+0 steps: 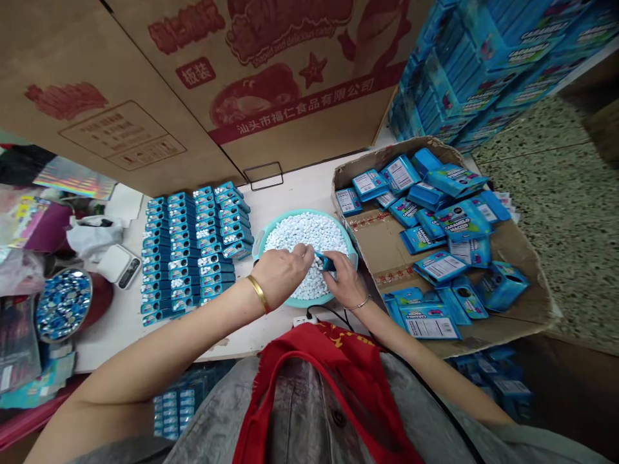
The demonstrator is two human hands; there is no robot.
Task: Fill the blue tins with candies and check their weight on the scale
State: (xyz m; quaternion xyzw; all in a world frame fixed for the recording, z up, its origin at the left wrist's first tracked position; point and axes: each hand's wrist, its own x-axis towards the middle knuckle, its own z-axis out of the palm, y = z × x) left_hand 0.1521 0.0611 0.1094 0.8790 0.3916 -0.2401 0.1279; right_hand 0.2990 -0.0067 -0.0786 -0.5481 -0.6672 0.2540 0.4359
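A turquoise basin (257, 248) heaped with small white candies (309, 227) stands in front of me. Over its near right side, my right hand (344, 283) grips a small blue candy box (327, 263), partly covered by the fingers. My left hand (286, 270), with a gold bangle at the wrist, is bent over the candies right beside that box. Its fingers are closed together, and what they hold is hidden. Left of the basin, upright blue boxes (186, 258) stand in rows with their top holes showing; white candies are visible in some.
An open cardboard tray (372, 241) at the right holds many loose blue boxes (461, 219). Large cartons (184, 96) wall off the back. Packed blue boxes (483, 71) are stacked back right. At left are a white scale (113, 265) and a tub of shiny blue pieces (65, 303).
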